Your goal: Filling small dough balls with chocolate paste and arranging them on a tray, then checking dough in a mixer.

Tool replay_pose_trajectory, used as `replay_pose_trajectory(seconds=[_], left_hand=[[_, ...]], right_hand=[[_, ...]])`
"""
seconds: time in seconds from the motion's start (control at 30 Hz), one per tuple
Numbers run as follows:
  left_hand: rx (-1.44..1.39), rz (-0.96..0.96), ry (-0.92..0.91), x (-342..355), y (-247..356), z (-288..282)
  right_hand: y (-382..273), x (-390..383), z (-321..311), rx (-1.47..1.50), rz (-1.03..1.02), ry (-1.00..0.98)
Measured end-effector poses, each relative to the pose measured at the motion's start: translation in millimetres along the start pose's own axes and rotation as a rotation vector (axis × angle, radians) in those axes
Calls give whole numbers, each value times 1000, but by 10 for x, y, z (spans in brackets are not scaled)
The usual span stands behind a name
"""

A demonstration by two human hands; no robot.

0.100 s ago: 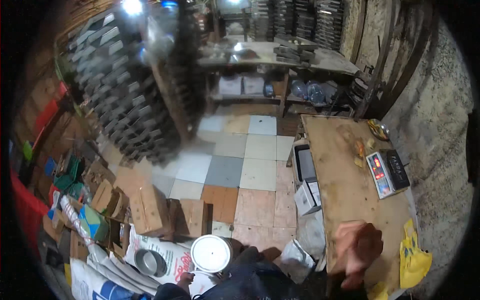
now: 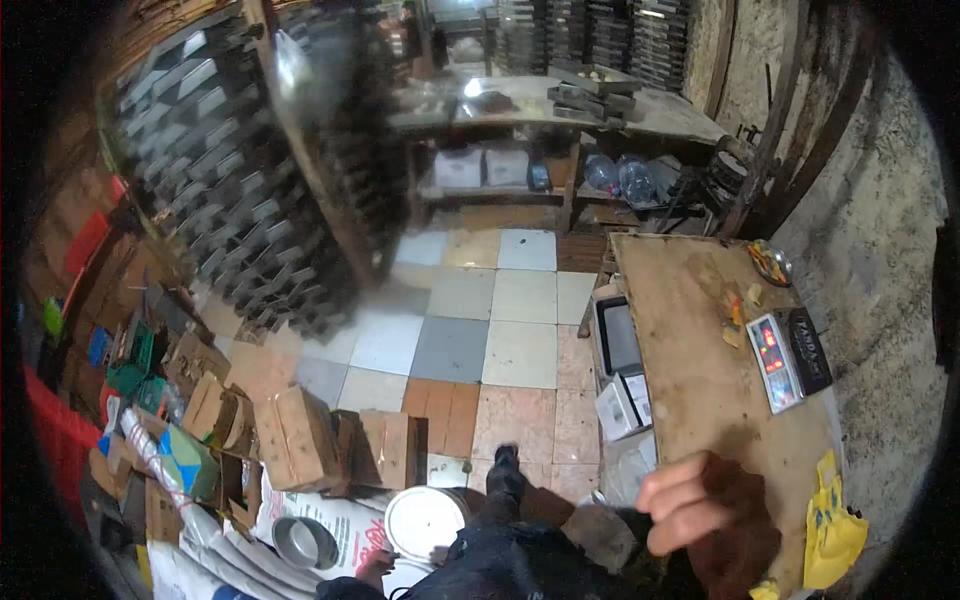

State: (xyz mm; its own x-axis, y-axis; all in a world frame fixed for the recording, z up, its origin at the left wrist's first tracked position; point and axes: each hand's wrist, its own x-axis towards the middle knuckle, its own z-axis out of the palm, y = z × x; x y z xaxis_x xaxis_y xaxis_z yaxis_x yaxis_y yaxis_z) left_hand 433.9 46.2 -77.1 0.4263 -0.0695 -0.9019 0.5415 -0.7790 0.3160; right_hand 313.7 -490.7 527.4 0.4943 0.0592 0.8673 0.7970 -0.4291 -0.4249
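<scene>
My right hand hangs over the near left edge of the wooden table. Its fingers are curled in, and nothing shows between them. Low in the picture, my left hand is beside a white round bucket; it is small and its fingers are unclear. Past my right hand, on the table, are a digital scale with a dark box against it, some orange and yellow scraps, and a metal bowl. A yellow plastic bag lies at the near right.
Cardboard boxes and white sacks line the left, with a round metal pan on top. Tall stacks of dark tins rise behind a wooden post. A long workbench stands at the back. My foot is on the tiled floor.
My right hand has moved slightly left and its fingers now show more clearly. My foot has come into view on the tiles. The table and scale sit slightly further right in the picture.
</scene>
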Motion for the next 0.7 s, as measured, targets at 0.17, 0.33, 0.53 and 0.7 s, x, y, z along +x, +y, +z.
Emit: replay_pose_trajectory(seconds=[0.17,0.33,0.53,0.7], left_hand=[[-140,117,34,683,964,-621],[660,853,610,1577,3069,-1380],[0,933,196,2536,5806,-1520],[-382,887,58,2594,7443,-1653]], right_hand=[[1380,1106,15,477,-133,-276],[2575,1907,-37,606,-200,-379],[4131,2416,-121,671,-327,-282],[5621,2783,-638,627,5,-282]])
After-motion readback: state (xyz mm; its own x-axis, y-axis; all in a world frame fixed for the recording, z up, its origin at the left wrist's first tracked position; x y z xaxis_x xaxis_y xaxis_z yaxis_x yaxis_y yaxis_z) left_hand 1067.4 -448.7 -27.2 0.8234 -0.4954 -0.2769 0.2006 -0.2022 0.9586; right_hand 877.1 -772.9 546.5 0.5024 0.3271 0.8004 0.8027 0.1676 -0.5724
